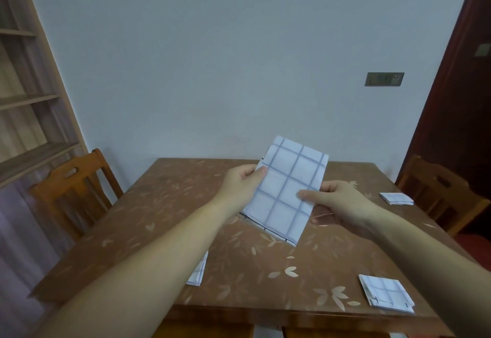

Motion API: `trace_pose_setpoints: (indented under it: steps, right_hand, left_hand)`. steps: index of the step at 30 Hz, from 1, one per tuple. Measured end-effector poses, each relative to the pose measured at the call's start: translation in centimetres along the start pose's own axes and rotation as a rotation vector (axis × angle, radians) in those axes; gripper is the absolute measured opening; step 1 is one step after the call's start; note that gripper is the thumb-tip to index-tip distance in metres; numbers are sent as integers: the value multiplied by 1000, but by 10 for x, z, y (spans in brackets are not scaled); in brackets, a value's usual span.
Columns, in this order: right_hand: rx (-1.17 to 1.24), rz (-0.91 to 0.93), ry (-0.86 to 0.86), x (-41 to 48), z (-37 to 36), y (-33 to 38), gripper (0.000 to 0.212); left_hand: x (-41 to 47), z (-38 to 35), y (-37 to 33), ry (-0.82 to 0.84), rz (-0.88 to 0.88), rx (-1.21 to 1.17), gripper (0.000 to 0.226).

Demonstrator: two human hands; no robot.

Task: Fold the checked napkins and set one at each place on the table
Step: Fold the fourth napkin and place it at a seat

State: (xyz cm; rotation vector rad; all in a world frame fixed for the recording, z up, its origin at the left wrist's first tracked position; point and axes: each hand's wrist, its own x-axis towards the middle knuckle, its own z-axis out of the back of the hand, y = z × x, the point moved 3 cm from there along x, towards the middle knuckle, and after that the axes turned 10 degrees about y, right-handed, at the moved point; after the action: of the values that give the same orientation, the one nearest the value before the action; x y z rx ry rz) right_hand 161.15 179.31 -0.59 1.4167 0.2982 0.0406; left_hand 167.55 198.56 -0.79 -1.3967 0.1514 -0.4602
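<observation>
The leaf-patterned table (159, 204) carries three folded checked napkins: far-right napkin (396, 199), near-right napkin (385, 293), partly hidden left napkin (198, 274)

Held napkin (287, 188): white cloth with blue check, folded to a long strip. Centre of frame, raised off the table (159, 204), tilted with its top leaning right. Left hand (244, 180) pinches its upper left edge; right hand (337, 202) pinches its right edge, thumb on the face. A dark-lined under-layer shows along the lower left edge.
Near napkin (385, 293): folded to a small square, flat on the table, lower right of frame.
Far napkin (396, 198): folded small, flat, at the table's right edge.
Fourth napkin (198, 274): lower centre-left, mostly hidden behind the forearm; fold unclear.
</observation>
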Motion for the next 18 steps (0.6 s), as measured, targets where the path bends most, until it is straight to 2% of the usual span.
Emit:
trace_pose_setpoints:
  steps: [3, 5, 8, 13, 18]
  right_hand:
    - [-44, 42, -37, 1, 11, 3, 18]
    - [-73, 47, -28, 0, 15, 3, 24]
    - [-37, 54, 18, 2, 20, 2, 18]
    - [171, 95, 91, 7, 26, -4, 23]
    - [288, 158, 130, 8, 27, 2, 28]
  left_hand:
    - [2, 7, 7, 56, 33, 55, 54]
    - [-2, 10, 1, 111, 70, 61, 44]
    - [-4, 14, 0, 139, 102, 21, 18]
    - [-7, 13, 2, 190, 134, -224, 12]
    - [-7, 9, -1, 210, 143, -406, 20]
